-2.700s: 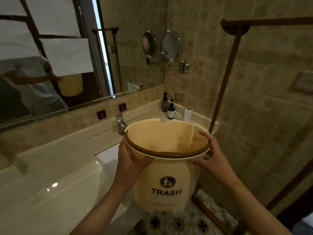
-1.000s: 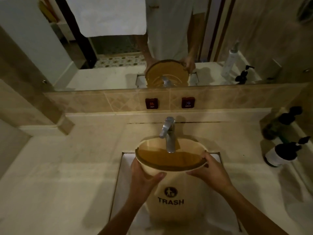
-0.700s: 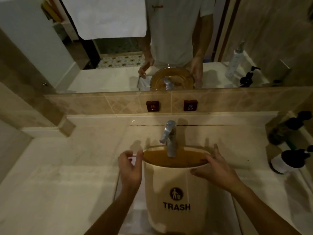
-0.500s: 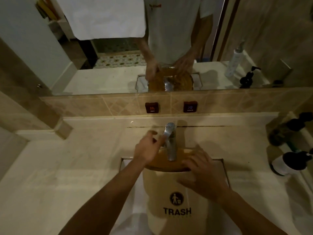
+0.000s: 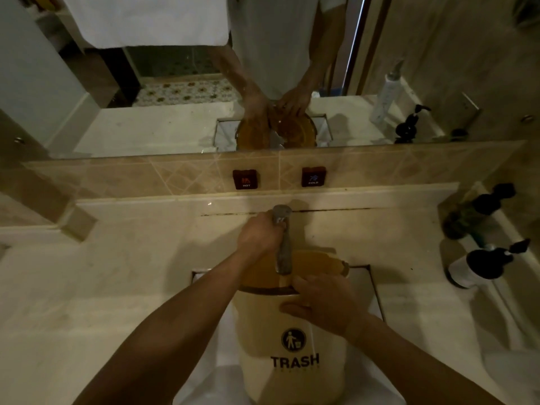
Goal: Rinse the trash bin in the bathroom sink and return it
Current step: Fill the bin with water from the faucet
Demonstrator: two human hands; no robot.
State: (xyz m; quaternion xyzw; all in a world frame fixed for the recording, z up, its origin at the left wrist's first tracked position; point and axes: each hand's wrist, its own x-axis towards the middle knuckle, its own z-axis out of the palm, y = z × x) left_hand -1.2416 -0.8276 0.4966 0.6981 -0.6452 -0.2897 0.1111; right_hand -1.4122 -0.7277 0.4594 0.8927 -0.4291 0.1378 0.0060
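A cream trash bin (image 5: 292, 372) marked TRASH stands upright in the white sink (image 5: 362, 285), its brown inside open under the spout of the metal faucet (image 5: 283, 252). My left hand (image 5: 258, 235) grips the faucet handle at the top. My right hand (image 5: 321, 302) grips the near right rim of the bin, fingers curled over the edge. I cannot tell whether water is running.
Beige counter (image 5: 102, 287) surrounds the sink. Red HOT (image 5: 245, 179) and COLD (image 5: 313, 176) tags sit on the tiled backsplash under the mirror (image 5: 175, 83). Dark pump bottles (image 5: 482, 258) stand on the right of the counter.
The bin came down into the sink under the faucet. My left hand left the rim and took hold of the faucet handle. My right hand stayed on the rim.
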